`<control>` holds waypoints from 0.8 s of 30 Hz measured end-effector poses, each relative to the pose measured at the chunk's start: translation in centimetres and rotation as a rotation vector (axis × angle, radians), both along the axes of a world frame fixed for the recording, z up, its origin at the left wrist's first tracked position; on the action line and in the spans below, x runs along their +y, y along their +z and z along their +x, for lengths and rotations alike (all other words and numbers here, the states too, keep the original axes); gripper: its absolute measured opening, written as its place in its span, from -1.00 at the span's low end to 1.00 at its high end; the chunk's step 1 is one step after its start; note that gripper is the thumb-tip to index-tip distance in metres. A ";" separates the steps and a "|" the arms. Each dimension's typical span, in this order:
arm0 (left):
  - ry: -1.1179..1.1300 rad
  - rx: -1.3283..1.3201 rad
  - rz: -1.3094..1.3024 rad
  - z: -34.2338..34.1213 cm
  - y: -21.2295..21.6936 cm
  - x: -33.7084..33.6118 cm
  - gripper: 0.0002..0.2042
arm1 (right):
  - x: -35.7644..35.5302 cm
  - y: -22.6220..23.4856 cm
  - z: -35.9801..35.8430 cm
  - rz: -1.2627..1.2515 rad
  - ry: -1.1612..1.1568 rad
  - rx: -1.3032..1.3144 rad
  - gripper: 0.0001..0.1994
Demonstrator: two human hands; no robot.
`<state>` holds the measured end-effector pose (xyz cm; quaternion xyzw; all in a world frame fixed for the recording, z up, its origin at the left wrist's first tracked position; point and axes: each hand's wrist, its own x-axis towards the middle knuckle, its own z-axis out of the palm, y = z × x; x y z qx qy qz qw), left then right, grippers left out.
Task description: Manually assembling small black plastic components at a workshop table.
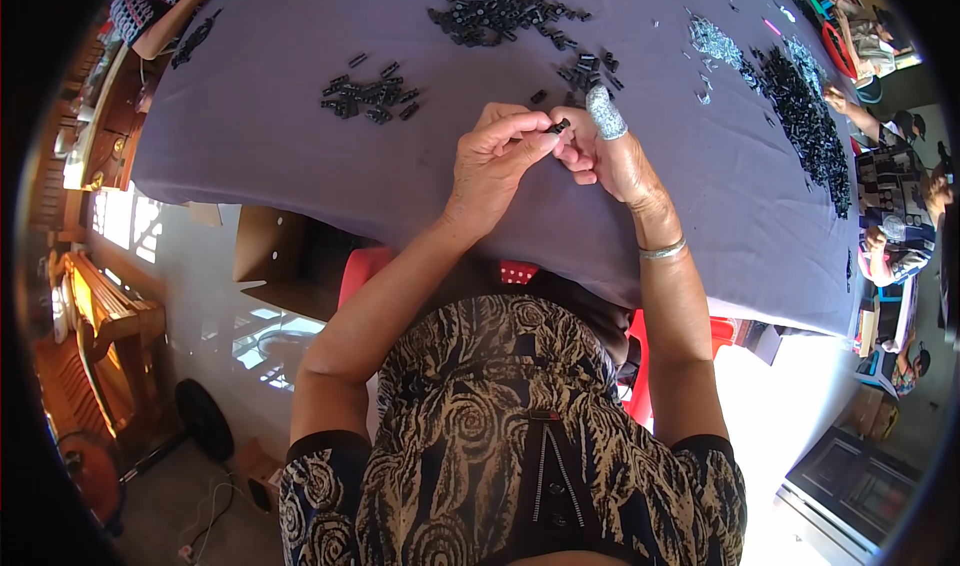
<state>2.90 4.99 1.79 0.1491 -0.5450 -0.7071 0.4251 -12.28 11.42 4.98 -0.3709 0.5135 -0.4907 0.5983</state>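
Nearest, bottom centre of frame: wearer's black-and-tan swirl-patterned top [470, 416], with a red chair [655, 361] partly visible beside and behind it. Both bare forearms run up from there to the hands, just above frame centre; metal bracelet [663, 252] on the right wrist. Left hand [497, 164]: thumb and index closed in a pinch on a small black part [559, 127], other fingers curled in. Right hand [612, 161]: fingers curled right up against the part's other side; can't tell whether they grip it or only touch. 1 digit of that hand wears a silvery cover [606, 114] and points toward the top of frame. Part is held above the grey-purple tablecloth [450, 176], between the 2 hands. Just past the hands: small cluster of black pieces [590, 69]. Loose batch of similar pieces [368, 94] left of it, well apart from the hands. Further out, top centre: larger black heap [485, 16]. Upper right: clear glittery pieces [715, 41] next to a long dark pile [812, 121] along the table edge. Far right edge: other people [890, 181] near the table, small and distorted. Far upper left: another person's arm [175, 26] at the table.
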 end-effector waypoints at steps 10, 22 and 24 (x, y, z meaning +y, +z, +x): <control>-0.026 0.090 0.041 -0.4 1.1 1.0 -0.83 | 0.3 0.0 0.2 0.026 0.100 -0.364 -0.57; -0.091 0.182 0.100 -0.1 4.6 1.0 -0.76 | 0.1 0.9 3.2 -0.130 0.035 -0.685 -0.48; -0.207 0.120 0.129 0.1 5.9 1.2 -0.75 | 0.4 1.0 4.5 -0.126 0.036 -0.706 -0.47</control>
